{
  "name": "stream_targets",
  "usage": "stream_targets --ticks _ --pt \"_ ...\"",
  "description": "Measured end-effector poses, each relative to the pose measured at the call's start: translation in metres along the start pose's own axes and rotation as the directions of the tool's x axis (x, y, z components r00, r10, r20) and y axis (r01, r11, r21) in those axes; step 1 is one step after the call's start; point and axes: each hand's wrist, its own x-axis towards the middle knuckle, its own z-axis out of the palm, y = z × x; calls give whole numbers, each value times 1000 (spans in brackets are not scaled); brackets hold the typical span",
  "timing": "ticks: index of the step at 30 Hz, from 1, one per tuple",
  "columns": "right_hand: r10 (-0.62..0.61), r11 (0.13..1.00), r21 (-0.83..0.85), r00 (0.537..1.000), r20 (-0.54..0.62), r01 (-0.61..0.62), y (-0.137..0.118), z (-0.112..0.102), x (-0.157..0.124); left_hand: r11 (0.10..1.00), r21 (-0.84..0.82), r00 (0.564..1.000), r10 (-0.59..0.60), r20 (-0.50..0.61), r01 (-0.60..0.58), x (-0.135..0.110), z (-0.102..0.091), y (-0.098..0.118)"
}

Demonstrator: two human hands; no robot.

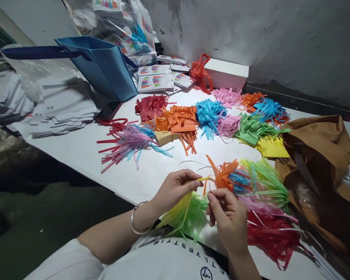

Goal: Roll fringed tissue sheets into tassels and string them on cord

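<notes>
My left hand [175, 190] pinches the twisted top of a yellow paper tassel [179, 208] between thumb and fingers. Its fringe hangs below the hand, beside a light green tassel [195, 217] at the table's front edge. In my right hand [229, 219], thumb and forefinger are closed on a thin needle [209, 187] that points up, just right of the yellow tip. A thin pale string [194, 161] curves over the table beyond my hands. Close on the right lie orange [225, 175], yellow-green [265, 181], pink and red [275, 235] tassels.
Fringed paper bundles in several colours, such as orange [179, 118] and blue [209, 114], cover the table's middle. Behind stand a blue bag [105, 66], printed packets [156, 82] and a white box [227, 74]. White stacks [64, 103] lie left, a brown bag [317, 155] right.
</notes>
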Motion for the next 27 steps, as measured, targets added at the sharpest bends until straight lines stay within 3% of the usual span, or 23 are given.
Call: stream_targets --ticks 11,18,22,27 --pt "-31 999 -35 999 -6 31 -4 4 1 965 209 984 172 -47 -159 -6 4 1" --pt "46 999 -11 999 1 -46 -2 3 2 943 246 967 247 -59 -225 -6 5 -2" --pt "167 974 141 983 71 -176 -3 1 6 831 346 892 449 41 -435 -5 3 -7" --pt "243 911 335 970 32 -239 -4 4 11 630 458 763 613 204 -628 -5 -1 -7"
